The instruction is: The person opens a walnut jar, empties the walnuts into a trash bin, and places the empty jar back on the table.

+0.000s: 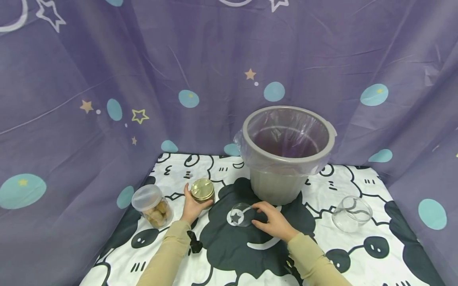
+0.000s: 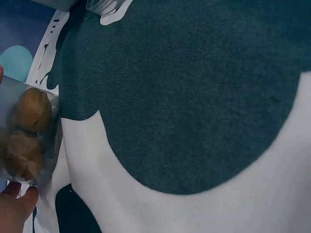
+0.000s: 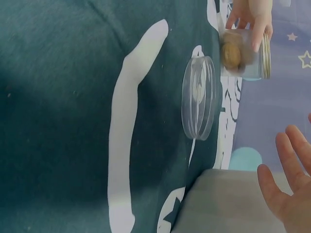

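My left hand (image 1: 193, 206) grips a clear jar with a gold lid (image 1: 202, 189). Brown, roundish pieces (image 2: 31, 111) show through its wall in the left wrist view, with fingers (image 2: 22, 204) at its side. In the right wrist view that jar (image 3: 238, 53) appears held around by the left hand (image 3: 255, 17). A shallow, round, clear lid or dish (image 1: 242, 215) lies on the dark cloth print. Close beside it in the head view is my right hand (image 1: 273, 222). Its fingers are spread and hold nothing in the right wrist view, apart from the clear lid (image 3: 198, 97).
At the left stands a clear jar with a translucent white lid (image 1: 146, 198) and brown pieces inside. A grey bin (image 1: 275, 184) with a clear bag liner stands at the back. An uncovered clear jar (image 1: 352, 214) is at the right on the patterned cloth (image 1: 229, 274).
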{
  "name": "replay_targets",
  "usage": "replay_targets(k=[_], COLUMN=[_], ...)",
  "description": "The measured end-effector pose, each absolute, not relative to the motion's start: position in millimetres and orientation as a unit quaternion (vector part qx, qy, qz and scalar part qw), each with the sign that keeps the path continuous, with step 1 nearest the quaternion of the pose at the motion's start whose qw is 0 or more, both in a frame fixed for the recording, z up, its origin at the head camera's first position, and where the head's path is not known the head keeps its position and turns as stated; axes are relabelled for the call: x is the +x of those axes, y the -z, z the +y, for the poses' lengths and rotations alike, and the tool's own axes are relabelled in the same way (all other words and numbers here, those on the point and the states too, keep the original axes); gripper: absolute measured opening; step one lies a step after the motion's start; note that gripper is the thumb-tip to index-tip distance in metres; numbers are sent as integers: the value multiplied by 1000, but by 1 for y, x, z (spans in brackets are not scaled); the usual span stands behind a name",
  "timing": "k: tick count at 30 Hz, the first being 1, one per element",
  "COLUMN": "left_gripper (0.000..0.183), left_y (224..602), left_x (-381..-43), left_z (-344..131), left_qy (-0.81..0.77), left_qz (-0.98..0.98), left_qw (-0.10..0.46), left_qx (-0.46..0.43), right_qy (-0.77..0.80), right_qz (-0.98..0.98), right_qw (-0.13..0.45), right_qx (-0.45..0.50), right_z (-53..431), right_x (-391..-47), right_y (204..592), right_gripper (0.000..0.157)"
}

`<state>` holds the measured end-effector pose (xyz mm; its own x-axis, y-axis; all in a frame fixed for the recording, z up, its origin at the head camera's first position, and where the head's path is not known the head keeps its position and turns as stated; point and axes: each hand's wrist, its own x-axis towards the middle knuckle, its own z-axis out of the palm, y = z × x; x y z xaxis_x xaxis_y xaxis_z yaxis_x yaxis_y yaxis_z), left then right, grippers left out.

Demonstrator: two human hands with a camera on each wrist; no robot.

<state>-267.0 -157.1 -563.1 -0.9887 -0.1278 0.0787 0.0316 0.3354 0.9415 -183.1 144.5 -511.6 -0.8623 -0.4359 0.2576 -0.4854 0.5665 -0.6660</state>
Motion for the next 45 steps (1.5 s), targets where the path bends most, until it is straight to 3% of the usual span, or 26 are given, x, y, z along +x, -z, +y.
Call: replay_targets(k=[13,19,29,37,45], left_gripper=[92,96,95,99,90], left_y=[571,572,575,565,532], left_x=[-270,-270,-266,-258,-240], left_z=[-153,-152,-154,-143,-119], left_qy=[587,584,547,547,547], left_qz=[-805,-808,-832,-836,-832], left_qw=[69,51,73,46,32], left_qx=[46,57,61,3,-84], right_qy=[-372,-365,-378,-391,-378], right_qz=[-892,-896,-890,-889,-895], right_qw=[19,15,-2,18,59], right_qx=[256,252,255,238,231], right_z=[130,121,110,110,105], right_x=[-185,-190,-192,-191,-199], right_y=[509,505,500,494,477], right_gripper=[38,41,40,40,56])
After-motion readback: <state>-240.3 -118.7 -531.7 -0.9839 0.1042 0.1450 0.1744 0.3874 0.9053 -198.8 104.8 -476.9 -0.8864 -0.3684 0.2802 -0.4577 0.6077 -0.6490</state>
